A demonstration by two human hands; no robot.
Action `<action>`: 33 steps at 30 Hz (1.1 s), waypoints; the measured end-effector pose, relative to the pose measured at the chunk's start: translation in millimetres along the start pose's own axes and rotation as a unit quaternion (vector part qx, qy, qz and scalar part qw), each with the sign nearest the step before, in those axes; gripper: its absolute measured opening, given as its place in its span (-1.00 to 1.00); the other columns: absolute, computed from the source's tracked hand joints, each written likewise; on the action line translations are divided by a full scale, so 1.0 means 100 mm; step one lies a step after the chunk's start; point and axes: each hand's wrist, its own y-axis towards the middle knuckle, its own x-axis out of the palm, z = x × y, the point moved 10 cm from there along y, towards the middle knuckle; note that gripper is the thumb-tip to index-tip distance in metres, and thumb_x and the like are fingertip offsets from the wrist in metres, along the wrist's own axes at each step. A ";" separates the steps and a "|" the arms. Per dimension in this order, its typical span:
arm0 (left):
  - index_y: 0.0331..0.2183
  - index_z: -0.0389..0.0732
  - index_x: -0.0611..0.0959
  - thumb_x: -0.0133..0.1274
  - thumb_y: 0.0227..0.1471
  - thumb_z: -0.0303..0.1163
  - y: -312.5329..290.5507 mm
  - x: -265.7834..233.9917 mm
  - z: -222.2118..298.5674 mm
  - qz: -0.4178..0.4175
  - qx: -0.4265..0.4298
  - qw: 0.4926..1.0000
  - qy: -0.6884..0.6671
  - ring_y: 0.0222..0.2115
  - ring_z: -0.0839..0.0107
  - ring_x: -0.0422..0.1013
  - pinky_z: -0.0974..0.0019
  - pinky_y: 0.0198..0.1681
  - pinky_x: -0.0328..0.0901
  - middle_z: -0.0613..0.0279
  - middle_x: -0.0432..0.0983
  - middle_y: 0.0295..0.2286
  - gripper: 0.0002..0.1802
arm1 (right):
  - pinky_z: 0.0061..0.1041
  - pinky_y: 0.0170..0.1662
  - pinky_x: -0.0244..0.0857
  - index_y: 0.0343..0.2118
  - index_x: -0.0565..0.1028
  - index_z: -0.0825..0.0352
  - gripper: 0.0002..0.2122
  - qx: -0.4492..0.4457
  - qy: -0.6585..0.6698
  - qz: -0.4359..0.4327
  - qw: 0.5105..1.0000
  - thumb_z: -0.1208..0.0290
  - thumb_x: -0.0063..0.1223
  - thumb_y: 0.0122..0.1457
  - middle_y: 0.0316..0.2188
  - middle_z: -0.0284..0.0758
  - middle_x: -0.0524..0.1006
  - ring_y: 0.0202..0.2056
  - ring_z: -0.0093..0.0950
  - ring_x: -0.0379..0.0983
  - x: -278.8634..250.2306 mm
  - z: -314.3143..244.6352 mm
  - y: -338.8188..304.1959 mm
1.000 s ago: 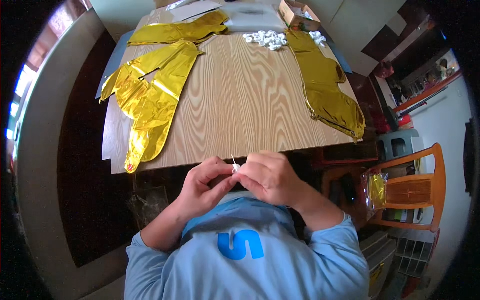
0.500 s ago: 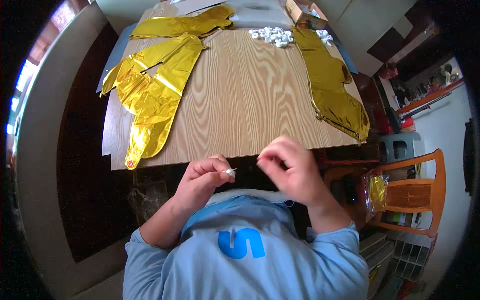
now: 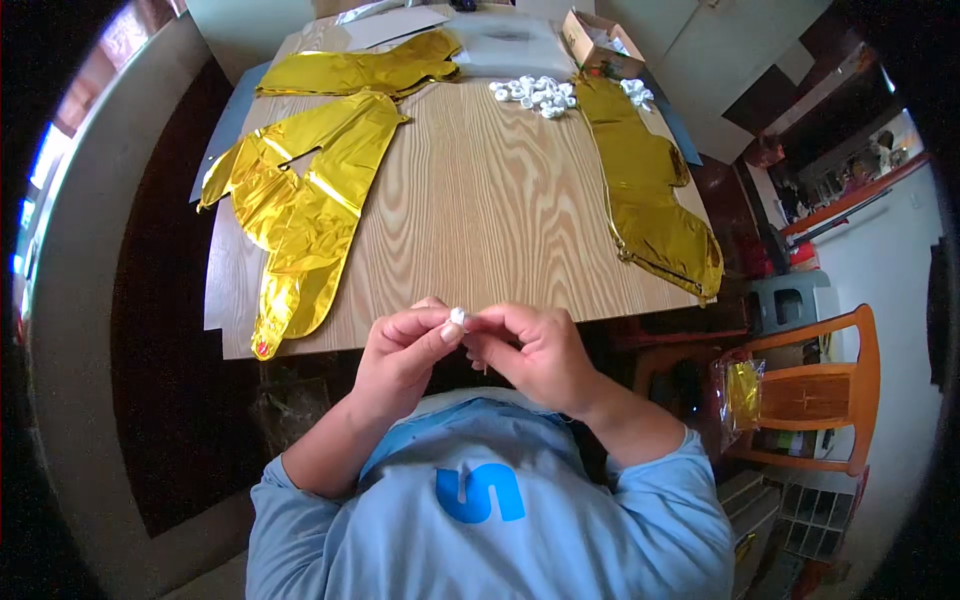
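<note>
In front of my chest, my left hand [image 3: 398, 352] pinches a small white bundle [image 3: 458, 316] between thumb and forefinger. My right hand [image 3: 540, 352] meets it from the right, its thumb and fingers closed at the bundle's side. A thin pale end [image 3: 486, 369] hangs below the right fingers; what it belongs to is too small to tell. Both hands are just off the table's near edge. On the table [image 3: 460, 220], a heap of similar small white bundles [image 3: 538, 95] lies toward the back, with a smaller heap [image 3: 637, 94] to its right.
Flat gold foil balloons lie along the table: one at left [image 3: 310, 210], one at back left [image 3: 360, 68], one at right [image 3: 645, 180]. A cardboard box [image 3: 605, 48] and clear plastic sheeting [image 3: 505, 50] are at the back. A wooden chair [image 3: 808, 395] stands at right.
My right hand has come in from the right to meet the white bundle at my left fingers. The left hand has kept its pinch. The view has tilted slightly.
</note>
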 end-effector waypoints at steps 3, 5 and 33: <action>-0.32 -0.32 0.62 0.01 0.06 -0.53 0.00 -0.04 0.14 0.018 0.060 0.975 0.213 -0.40 0.51 0.35 0.48 -0.31 0.23 0.28 0.42 -0.48 -0.87 | -0.46 -0.43 0.36 -0.36 0.46 0.35 -0.88 -0.122 -0.168 0.039 0.977 0.51 0.13 0.03 -0.55 -0.22 0.50 -0.47 -0.35 0.51 -0.02 -0.22 -0.04; -0.34 -0.32 0.62 0.04 0.03 -0.56 -0.03 0.00 0.26 -0.002 0.119 0.933 0.338 -0.45 0.54 0.34 0.50 -0.38 0.23 0.28 0.41 -0.50 -0.89 | -0.42 -0.46 0.34 -0.39 0.45 0.34 -0.89 -0.185 -0.245 0.039 0.951 0.50 0.13 0.03 -0.58 -0.22 0.48 -0.50 -0.30 0.49 -0.01 -0.38 -0.07; -0.34 -0.29 0.56 0.03 0.08 -0.49 0.13 0.22 -0.06 -0.154 -0.097 0.980 0.079 -0.36 0.64 0.31 0.55 -0.29 0.18 0.36 0.39 -0.40 -0.91 | -0.55 -0.30 0.35 -0.37 0.50 0.35 -0.82 -0.093 -0.026 -0.133 0.986 0.55 0.25 -0.07 -0.44 -0.32 0.51 -0.38 -0.47 0.49 -0.21 -0.34 0.21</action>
